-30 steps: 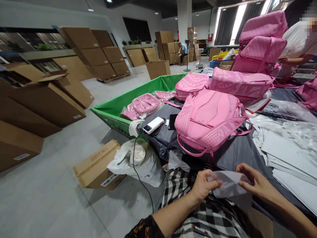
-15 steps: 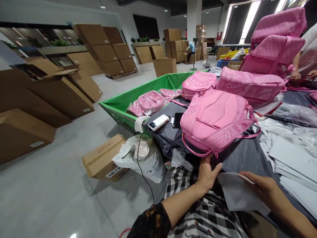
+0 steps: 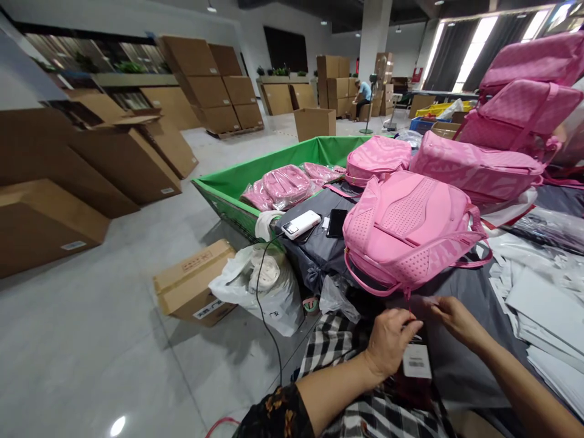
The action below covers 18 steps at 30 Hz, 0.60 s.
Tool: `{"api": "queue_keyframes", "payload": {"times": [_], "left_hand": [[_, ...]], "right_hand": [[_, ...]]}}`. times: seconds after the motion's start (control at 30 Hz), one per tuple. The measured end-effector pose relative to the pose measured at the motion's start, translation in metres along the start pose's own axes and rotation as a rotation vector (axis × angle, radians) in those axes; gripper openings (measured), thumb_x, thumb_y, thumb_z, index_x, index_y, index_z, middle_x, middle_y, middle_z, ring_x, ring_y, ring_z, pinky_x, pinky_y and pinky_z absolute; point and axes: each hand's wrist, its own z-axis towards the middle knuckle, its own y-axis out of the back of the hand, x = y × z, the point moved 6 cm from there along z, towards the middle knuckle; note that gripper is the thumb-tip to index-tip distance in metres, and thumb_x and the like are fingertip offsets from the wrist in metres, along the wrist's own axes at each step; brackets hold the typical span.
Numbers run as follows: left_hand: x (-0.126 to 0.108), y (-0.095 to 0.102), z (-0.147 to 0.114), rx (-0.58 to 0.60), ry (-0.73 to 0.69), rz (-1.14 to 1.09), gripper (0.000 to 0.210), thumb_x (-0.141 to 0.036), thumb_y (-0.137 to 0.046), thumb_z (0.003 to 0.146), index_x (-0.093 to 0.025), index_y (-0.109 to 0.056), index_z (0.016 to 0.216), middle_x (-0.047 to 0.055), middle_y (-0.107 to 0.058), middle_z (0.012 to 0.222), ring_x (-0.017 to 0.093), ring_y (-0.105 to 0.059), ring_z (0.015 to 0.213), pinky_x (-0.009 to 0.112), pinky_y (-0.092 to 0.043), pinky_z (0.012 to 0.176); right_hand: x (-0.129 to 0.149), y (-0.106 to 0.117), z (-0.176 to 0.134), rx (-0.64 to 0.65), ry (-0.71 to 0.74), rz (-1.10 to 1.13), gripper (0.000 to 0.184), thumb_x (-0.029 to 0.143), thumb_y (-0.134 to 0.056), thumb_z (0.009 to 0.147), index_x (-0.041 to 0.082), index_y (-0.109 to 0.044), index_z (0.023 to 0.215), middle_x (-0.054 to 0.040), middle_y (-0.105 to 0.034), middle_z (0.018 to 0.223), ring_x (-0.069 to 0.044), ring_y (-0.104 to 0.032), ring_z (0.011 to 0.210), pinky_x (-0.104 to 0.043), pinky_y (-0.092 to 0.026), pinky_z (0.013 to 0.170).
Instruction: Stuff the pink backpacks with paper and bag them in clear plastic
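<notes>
A pink backpack (image 3: 410,213) lies on the dark-covered table with its padded, perforated back panel up. At its near edge, my left hand (image 3: 391,342) pinches the cord of a hang tag (image 3: 417,361); the tag, white with dark print, dangles below the fingers against a dark card. Close by on the right, my right hand (image 3: 460,322) is closed on the upper edge of a translucent plastic sleeve (image 3: 469,380), which hangs down over the lap. The sleeve's mouth is hard to make out.
More pink backpacks (image 3: 479,161) are piled behind and to the right. Paper sheets (image 3: 547,304) cover the table's right side. A power bank (image 3: 301,224) and a black phone (image 3: 337,223) lie left. Beyond is a green bin (image 3: 219,182); a carton (image 3: 194,283) and white bag (image 3: 274,298) sit below.
My left hand has moved down and right from the backpack's edge and now grips the tag cord. My right hand has shifted up and left with the sleeve, and the tag has come into view.
</notes>
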Motion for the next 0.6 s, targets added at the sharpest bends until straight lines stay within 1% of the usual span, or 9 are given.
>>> {"api": "queue_keyframes", "payload": {"times": [0.13,0.2,0.27,0.3,0.37,0.43,0.5,0.53,0.6], "left_hand": [[0.001,-0.039,-0.004,0.175,-0.255,0.468,0.026,-0.019,-0.056,0.094,-0.014,-0.07,0.115,0.013,-0.073,0.092,0.025,-0.069,0.081,0.036,-0.052,0.082],[0.004,-0.052,-0.006,0.273,-0.311,0.634,0.026,-0.017,-0.06,0.089,-0.008,-0.069,0.112,0.018,-0.072,0.091,0.028,-0.069,0.081,0.041,-0.054,0.083],[0.002,-0.053,-0.011,0.313,-0.321,0.645,0.024,-0.022,-0.065,0.087,-0.006,-0.069,0.105,0.019,-0.072,0.088,0.031,-0.069,0.082,0.044,-0.054,0.082],[0.001,-0.047,-0.014,0.285,-0.295,0.588,0.026,-0.026,-0.065,0.088,-0.007,-0.069,0.106,0.019,-0.072,0.088,0.031,-0.069,0.082,0.043,-0.053,0.082],[0.002,-0.023,-0.017,0.131,-0.16,0.378,0.025,-0.032,-0.062,0.093,-0.013,-0.069,0.107,0.014,-0.072,0.089,0.027,-0.068,0.083,0.039,-0.051,0.082],[0.015,0.009,-0.019,-0.128,0.068,0.115,0.024,-0.039,-0.062,0.093,-0.018,-0.068,0.103,0.009,-0.071,0.092,0.022,-0.066,0.084,0.034,-0.049,0.081],[0.033,0.029,-0.022,-0.355,0.303,-0.205,0.034,-0.049,-0.072,0.083,-0.019,-0.067,0.098,0.008,-0.071,0.095,0.021,-0.064,0.089,0.033,-0.048,0.083],[0.041,0.029,-0.022,-0.403,0.401,-0.395,0.044,-0.054,-0.078,0.076,-0.018,-0.068,0.098,0.008,-0.072,0.097,0.022,-0.064,0.091,0.033,-0.048,0.084],[0.048,0.015,-0.014,-0.36,0.525,-0.772,0.06,-0.059,-0.087,0.062,-0.015,-0.071,0.101,0.01,-0.074,0.1,0.022,-0.065,0.092,0.034,-0.049,0.086]], "right_hand": [[0.014,-0.01,0.018,-0.078,-0.066,0.135,0.064,0.081,-0.056,0.071,0.019,-0.051,0.058,-0.0003,-0.046,0.054,-0.013,-0.038,0.053,-0.026,-0.035,0.05],[0.016,-0.014,0.017,-0.103,-0.086,0.117,0.058,0.076,-0.059,0.071,0.018,-0.054,0.063,-0.0003,-0.048,0.057,-0.013,-0.039,0.054,-0.026,-0.035,0.05],[0.019,-0.015,0.015,-0.171,-0.079,0.045,0.052,0.069,-0.062,0.069,0.017,-0.06,0.071,-0.0011,-0.054,0.06,-0.014,-0.044,0.056,-0.026,-0.037,0.051],[0.02,-0.015,0.013,-0.215,-0.073,-0.004,0.049,0.066,-0.062,0.067,0.017,-0.062,0.072,-0.0013,-0.055,0.06,-0.015,-0.045,0.056,-0.027,-0.037,0.051],[0.024,-0.013,0.011,-0.287,-0.066,-0.093,0.044,0.061,-0.058,0.063,0.017,-0.062,0.068,-0.0004,-0.052,0.055,-0.014,-0.043,0.052,-0.027,-0.034,0.049],[0.026,-0.014,0.011,-0.284,-0.058,-0.129,0.041,0.057,-0.054,0.062,0.018,-0.062,0.066,0.0009,-0.048,0.052,-0.013,-0.039,0.049,-0.026,-0.031,0.047],[0.029,-0.014,0.011,-0.249,-0.033,-0.125,0.039,0.055,-0.053,0.063,0.017,-0.063,0.068,0.0013,-0.047,0.052,-0.013,-0.038,0.048,-0.026,-0.03,0.046],[0.031,-0.014,0.011,-0.234,-0.021,-0.123,0.038,0.054,-0.053,0.064,0.018,-0.063,0.067,0.0014,-0.048,0.051,-0.013,-0.039,0.048,-0.025,-0.031,0.045],[0.031,-0.014,0.011,-0.212,-0.012,-0.117,0.034,0.052,-0.054,0.064,0.018,-0.061,0.065,0.0013,-0.049,0.051,-0.013,-0.041,0.048,-0.025,-0.033,0.045]]}}
